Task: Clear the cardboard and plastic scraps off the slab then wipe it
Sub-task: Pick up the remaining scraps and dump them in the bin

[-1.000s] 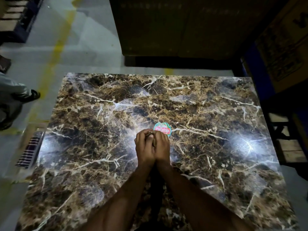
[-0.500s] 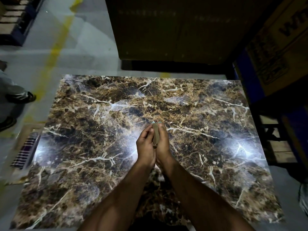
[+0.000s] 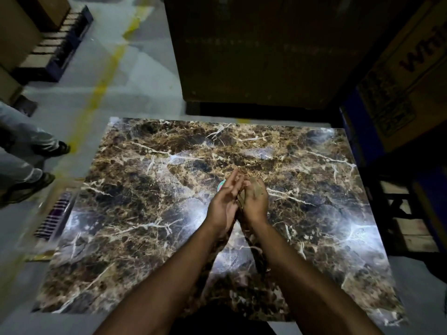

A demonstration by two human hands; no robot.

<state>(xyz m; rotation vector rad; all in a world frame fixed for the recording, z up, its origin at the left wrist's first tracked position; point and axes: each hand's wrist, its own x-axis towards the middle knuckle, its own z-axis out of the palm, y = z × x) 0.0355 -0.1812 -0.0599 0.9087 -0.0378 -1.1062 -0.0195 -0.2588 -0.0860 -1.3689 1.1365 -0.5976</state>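
Note:
The brown marble slab (image 3: 150,213) fills the middle of the view. Both my hands meet over its centre. My right hand (image 3: 256,200) curls round a small brown cardboard scrap (image 3: 254,186). My left hand (image 3: 223,204) lies against it, palm inward and fingers straight, their tips beside the scrap. A small round green and pink sticker (image 3: 221,185) lies on the slab, mostly hidden behind my left hand.
A big dark cardboard box (image 3: 266,56) stands just past the slab's far edge. A printed box (image 3: 406,83) and a wooden pallet (image 3: 411,228) crowd the right side. Another person's legs and shoes (image 3: 29,151) stand on the floor at left, near a floor grate (image 3: 54,213).
My left fingers have straightened beside the scrap, which has gone into my right hand. The sticker, seen past my fingertips a second ago, now peeks out left of my left hand.

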